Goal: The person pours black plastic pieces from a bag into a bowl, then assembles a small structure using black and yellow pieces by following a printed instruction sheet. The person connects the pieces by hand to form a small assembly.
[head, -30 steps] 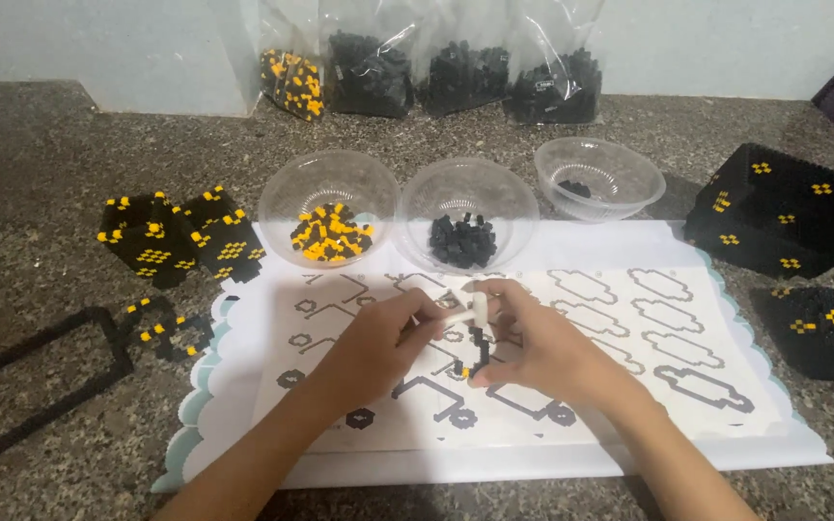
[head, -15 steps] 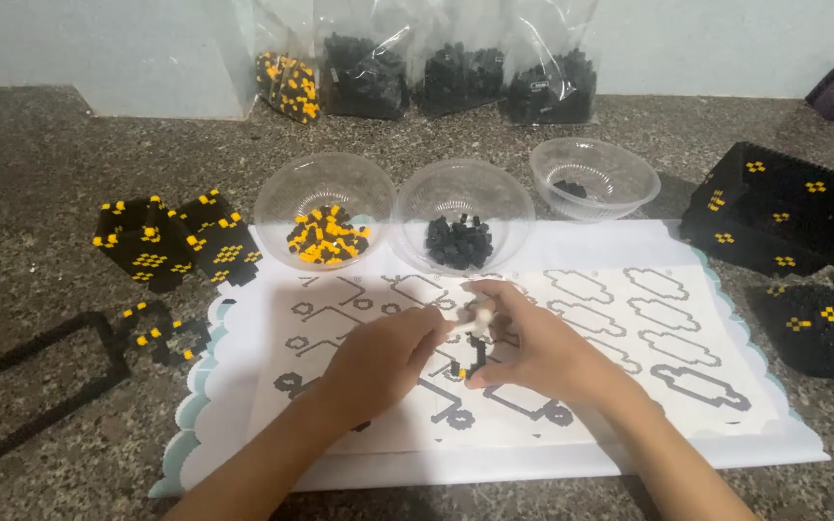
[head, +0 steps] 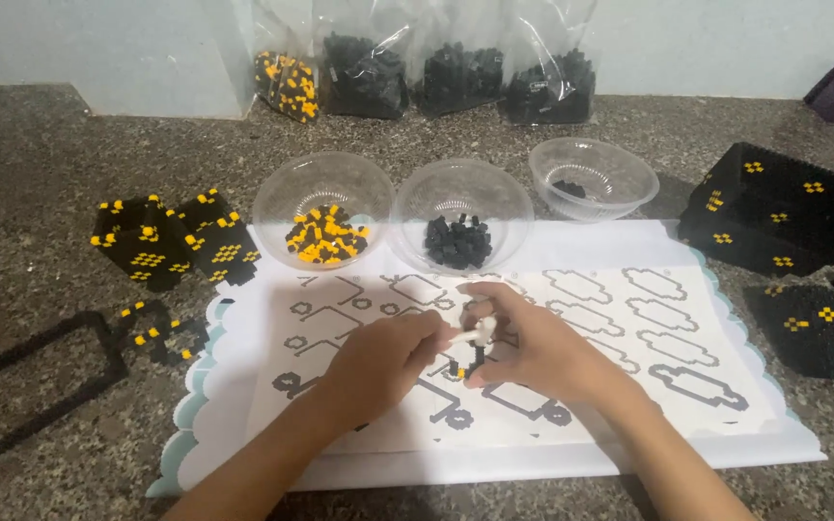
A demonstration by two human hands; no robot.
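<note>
1. Small black-and-yellow block piece [head: 462, 368] sits between my two hands over the middle of the white template sheet [head: 629, 386], just above a printed outline. Too small to make out its exact shape.
2. My guess at doing this well: keep the piece low over the sheet, press straight so the studs seat square, and brace both wrists on the paper so nothing skews.
3. Right hand [head: 533, 352]: fingers curled, thumb and forefinger pinching the piece from the right, wrist resting on the sheet.
4. Left hand [head: 383, 362]: closed narrow around a small white tool [head: 466, 335], its tip pointing right at the piece. Forearm comes in from the near left.
5. Just far of my hands: bowl of yellow-and-black pieces [head: 323, 207] on the left, bowl of black pieces [head: 462, 214] in the middle, near-empty bowl [head: 593, 177] to the right.
6. Built black-and-yellow assemblies [head: 176, 239] lie left of the sheet on the table [head: 41, 154]; a bigger black panel [head: 774, 207] sits far right.
7. Bags of spare pieces [head: 436, 72] stand along the far wall.
</note>
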